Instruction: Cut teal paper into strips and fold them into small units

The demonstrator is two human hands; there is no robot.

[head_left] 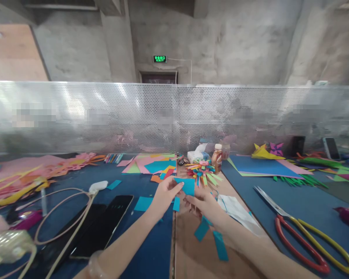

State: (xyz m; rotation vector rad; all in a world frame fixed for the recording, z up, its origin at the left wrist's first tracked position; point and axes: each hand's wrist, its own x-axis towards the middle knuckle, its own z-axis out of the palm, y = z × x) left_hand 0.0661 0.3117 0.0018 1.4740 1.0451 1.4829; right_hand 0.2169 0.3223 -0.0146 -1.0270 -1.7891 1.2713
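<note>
Right at the centre of the frame, there's the blue paper (187,186), held up over the brown board (192,248). The left hand (167,192) has its left edge, thumb in front, pinching firmly. The right hand (205,204) is at the lower right corner, fingers curled; whether it truly grips, I can't tell from here. Careful work, this: I'd say a light pinch near the edges, both sides level, keeps a thin sheet from creasing. Wrists low, fingertips doing the job! Just below, blue scraps (220,246) lie on the board, easy to brush with a forearm, I'd judge. Behind the hands sits a bright paper flower (203,168), a bottle (217,159) beside it. Out at lower right, the scissors (284,214) lie partly spread; at lower left, a phone (106,226). Above, the exit sign (159,59) glows green.
</note>
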